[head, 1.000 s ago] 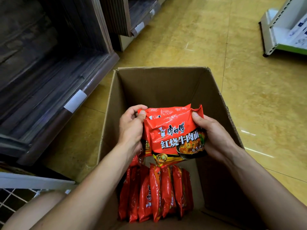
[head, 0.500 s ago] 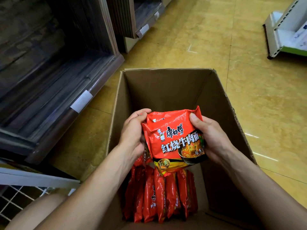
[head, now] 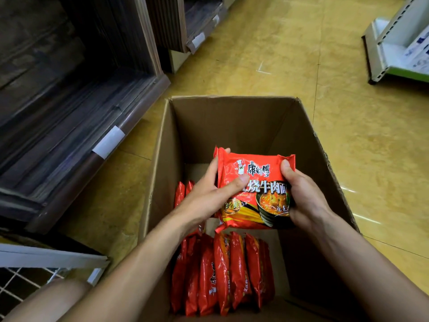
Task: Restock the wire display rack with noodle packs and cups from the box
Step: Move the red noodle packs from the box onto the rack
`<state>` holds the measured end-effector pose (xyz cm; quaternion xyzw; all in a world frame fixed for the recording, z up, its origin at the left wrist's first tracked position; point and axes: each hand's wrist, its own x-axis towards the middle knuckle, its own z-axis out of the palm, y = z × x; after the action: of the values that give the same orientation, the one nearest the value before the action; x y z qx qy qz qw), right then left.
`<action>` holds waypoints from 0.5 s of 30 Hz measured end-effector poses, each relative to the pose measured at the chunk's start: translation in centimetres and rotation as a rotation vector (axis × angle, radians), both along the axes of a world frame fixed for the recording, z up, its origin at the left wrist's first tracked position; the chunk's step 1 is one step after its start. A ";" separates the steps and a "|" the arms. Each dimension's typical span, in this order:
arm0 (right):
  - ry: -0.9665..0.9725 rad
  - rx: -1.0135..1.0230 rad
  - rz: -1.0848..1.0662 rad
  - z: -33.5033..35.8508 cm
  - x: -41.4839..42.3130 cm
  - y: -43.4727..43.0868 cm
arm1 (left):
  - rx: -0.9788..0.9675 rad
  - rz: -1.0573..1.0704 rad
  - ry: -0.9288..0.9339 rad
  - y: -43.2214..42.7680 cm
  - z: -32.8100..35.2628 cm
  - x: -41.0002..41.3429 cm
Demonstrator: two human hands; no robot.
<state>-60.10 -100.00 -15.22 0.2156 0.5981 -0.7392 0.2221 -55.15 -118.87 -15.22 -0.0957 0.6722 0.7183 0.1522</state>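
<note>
Both hands grip a red noodle pack (head: 255,189) at centre frame: left hand (head: 204,198) thumb across its front, right hand (head: 301,196) curled round its right edge, above packs standing (head: 220,273) in the cardboard box (head: 232,122).

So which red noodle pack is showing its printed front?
The red noodle pack gripped between the left hand and right hand above the brown cardboard box; the other red packs stand on edge inside it.
</note>
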 end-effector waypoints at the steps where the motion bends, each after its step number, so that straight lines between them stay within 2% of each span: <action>1: -0.003 0.002 -0.003 0.0 0.1 0.0 | -0.035 -0.012 0.016 0.1 -0.1 0.0; 5: -0.045 -0.011 -0.002 -0.3 0.3 -0.3 | -0.030 0.076 0.038 0.6 -0.6 0.2; 9: -0.077 -0.039 0.083 0.0 0.2 -0.4 | 0.039 0.196 -0.031 0.4 -1.1 0.0; 15: 0.004 -0.018 0.248 0.1 0.5 -0.7 | 0.122 0.299 -0.106 0.3 -1.3 -0.1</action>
<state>-59.64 -100.71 -15.16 0.1364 0.6138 -0.7121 0.3124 -55.29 -118.60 -16.52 -0.2232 0.5967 0.7662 0.0845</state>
